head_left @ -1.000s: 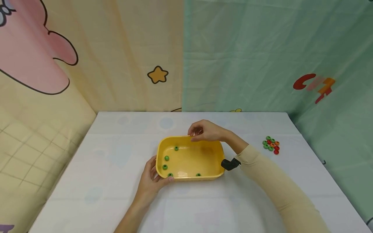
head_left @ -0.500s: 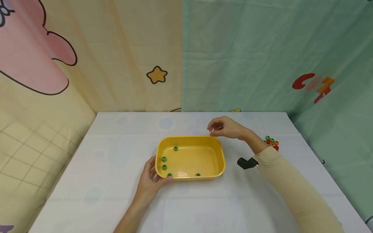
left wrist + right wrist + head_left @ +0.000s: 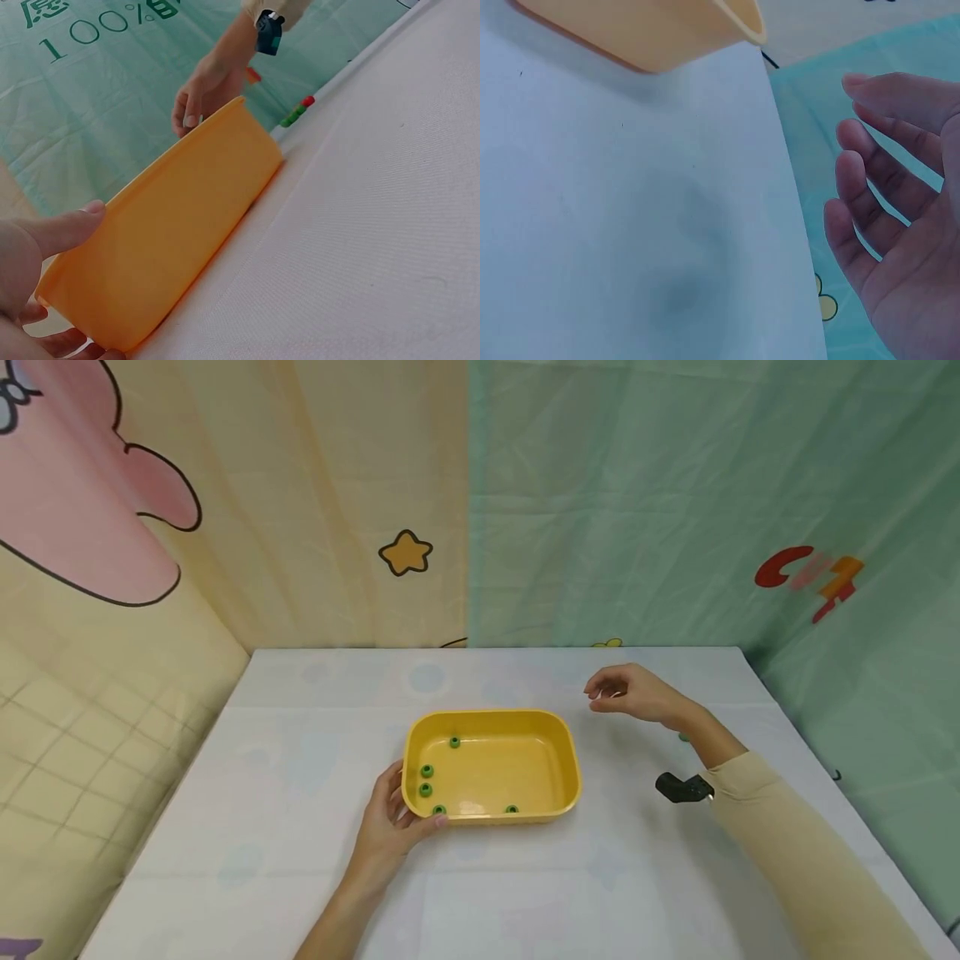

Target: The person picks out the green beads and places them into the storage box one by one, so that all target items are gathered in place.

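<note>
A yellow plastic tub (image 3: 495,768) stands on the table, with several green beads (image 3: 426,772) along its left side and front. My left hand (image 3: 390,827) grips the tub's front left corner, thumb on the rim and fingers around the outer wall, as the left wrist view also shows. Right of the tub, my right hand (image 3: 633,693) hovers above the table with loosely bent fingers (image 3: 877,180) and nothing between them. Most of a group of beads on the right is hidden behind my right forearm; green and red beads (image 3: 298,112) from it show in the left wrist view.
A white cloth covers the table (image 3: 300,860). Behind it hangs a printed curtain (image 3: 600,510), beige on the left and green on the right. A black camera mount (image 3: 684,787) sticks out from my right wrist.
My right hand has moved right, from over the tub's back rim to beyond its right side, and its forearm now covers most of the bead group. The left hand stays on the tub.
</note>
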Demonstrator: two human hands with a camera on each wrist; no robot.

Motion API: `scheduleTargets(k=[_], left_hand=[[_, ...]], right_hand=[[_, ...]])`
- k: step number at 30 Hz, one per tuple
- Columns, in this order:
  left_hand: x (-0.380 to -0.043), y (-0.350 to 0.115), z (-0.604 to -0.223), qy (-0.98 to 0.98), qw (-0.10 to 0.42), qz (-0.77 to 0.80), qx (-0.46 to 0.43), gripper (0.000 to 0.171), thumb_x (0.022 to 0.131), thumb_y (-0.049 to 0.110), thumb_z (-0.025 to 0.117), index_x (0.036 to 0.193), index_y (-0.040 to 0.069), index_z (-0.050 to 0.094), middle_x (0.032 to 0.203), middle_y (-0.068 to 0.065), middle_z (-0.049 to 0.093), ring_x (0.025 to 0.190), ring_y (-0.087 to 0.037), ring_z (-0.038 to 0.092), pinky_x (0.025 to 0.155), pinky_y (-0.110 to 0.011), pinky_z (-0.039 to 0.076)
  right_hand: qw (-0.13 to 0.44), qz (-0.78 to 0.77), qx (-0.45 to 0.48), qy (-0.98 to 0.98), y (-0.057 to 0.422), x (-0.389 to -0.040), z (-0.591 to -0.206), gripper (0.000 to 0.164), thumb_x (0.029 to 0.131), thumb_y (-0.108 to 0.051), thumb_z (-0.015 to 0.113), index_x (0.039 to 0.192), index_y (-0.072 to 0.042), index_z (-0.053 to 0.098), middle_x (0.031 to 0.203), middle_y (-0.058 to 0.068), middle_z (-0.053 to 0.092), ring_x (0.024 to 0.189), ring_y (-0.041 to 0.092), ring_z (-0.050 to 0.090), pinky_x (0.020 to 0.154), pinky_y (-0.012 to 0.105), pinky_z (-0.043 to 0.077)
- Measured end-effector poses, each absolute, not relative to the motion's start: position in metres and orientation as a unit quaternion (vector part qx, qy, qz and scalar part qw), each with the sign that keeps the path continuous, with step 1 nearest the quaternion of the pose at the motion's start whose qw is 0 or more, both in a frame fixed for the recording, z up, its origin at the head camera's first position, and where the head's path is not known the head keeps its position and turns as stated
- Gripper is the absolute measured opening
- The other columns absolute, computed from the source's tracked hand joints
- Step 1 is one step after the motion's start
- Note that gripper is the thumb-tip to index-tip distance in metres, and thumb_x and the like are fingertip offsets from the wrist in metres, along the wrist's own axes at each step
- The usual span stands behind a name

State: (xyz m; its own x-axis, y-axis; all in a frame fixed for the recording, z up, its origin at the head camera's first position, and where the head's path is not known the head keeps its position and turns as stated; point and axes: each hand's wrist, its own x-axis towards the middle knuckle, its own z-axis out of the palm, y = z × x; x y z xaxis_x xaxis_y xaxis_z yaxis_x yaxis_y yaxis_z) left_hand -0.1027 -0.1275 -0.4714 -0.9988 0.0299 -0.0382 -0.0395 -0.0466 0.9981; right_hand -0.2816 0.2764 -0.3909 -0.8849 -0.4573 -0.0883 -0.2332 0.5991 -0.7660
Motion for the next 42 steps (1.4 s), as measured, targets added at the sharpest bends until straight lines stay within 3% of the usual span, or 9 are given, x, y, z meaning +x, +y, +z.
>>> scheduleTargets(k=[9,23,30,34,42], left_hand=[[-0.103,-0.128,-0.471,0.688,0.022,0.725,0.000,0.097,0.083,0.001,0.086,0.160,0.012,0.028,0.162,-0.009,0.032,0.147,-0.030,0.035,0.118,-0.041,0.037],[-0.102,-0.130,-0.472,0.690,0.020,0.724,-0.002,0.097,0.083,0.000,0.087,0.160,0.012,0.029,0.161,-0.010,0.033,0.146,-0.030,0.036,0.117,-0.039,0.037],[-0.103,-0.130,-0.471,0.687,0.015,0.726,-0.002,0.095,0.083,-0.002,0.085,0.159,0.011,0.030,0.160,-0.010,0.034,0.145,-0.030,0.037,0.118,-0.041,0.037],[-0.103,-0.131,-0.472,0.689,0.017,0.725,-0.004,0.095,0.083,-0.002,0.086,0.159,0.012,0.030,0.160,-0.010,0.034,0.145,-0.030,0.037,0.118,-0.041,0.037],[-0.103,-0.131,-0.473,0.693,0.020,0.721,-0.010,0.096,0.083,0.000,0.086,0.159,0.013,0.030,0.160,-0.010,0.034,0.146,-0.029,0.036,0.118,-0.041,0.037]], right_hand=[[0.118,-0.392,-0.169,0.897,0.312,-0.266,-0.398,0.028,0.098,-0.014,0.073,0.120,0.004,0.068,0.115,0.017,0.068,0.099,0.028,0.062,0.082,0.029,0.056],[0.086,-0.399,-0.092,0.908,0.378,-0.234,-0.422,0.035,0.100,-0.022,0.073,0.123,0.003,0.066,0.116,0.014,0.069,0.096,0.014,0.062,0.075,0.029,0.056],[0.058,-0.383,-0.060,0.920,0.407,-0.220,-0.434,0.035,0.099,-0.022,0.074,0.121,0.003,0.067,0.106,0.014,0.069,0.084,0.022,0.063,0.068,0.027,0.055],[0.033,-0.338,-0.050,0.939,0.417,-0.217,-0.445,0.032,0.099,-0.023,0.074,0.118,0.002,0.069,0.103,0.012,0.069,0.090,0.023,0.062,0.069,0.022,0.052],[-0.010,-0.304,-0.058,0.951,0.418,-0.215,-0.456,0.025,0.094,-0.014,0.078,0.112,0.001,0.071,0.099,0.010,0.069,0.092,0.026,0.060,0.066,0.023,0.050]])
